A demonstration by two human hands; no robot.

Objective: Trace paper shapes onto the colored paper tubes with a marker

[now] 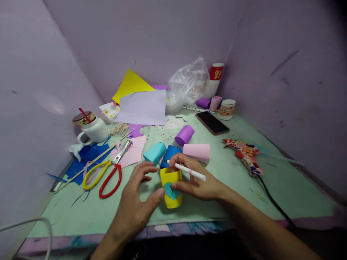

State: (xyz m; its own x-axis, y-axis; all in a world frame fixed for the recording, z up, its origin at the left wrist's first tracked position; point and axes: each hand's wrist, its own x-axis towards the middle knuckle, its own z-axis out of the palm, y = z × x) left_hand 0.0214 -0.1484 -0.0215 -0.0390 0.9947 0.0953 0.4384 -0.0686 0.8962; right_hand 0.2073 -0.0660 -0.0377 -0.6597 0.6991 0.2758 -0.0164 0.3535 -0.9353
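A yellow paper tube [172,201] with a teal patch [170,191] on its side stands near the table's front. My left hand [137,193] is open, fingers curved and apart, its thumb tip at the tube's left edge; I cannot tell whether they touch. My right hand [199,180] grips a white marker [193,173] with a pink band, and its thumb rests at the patch. Just behind are a blue paper tube [170,155], a teal one [155,152] and a pink one [196,152]. Farther back lies a purple tube [184,134].
Left lie scissors [118,171] with yellow and red handles, blue paper [78,169] and a wooden stick. A white mug [95,130] stands behind. Right are a phone [212,122], a paper cup [226,109] and a patterned glue gun [245,153] with a black cord. Walls enclose the table.
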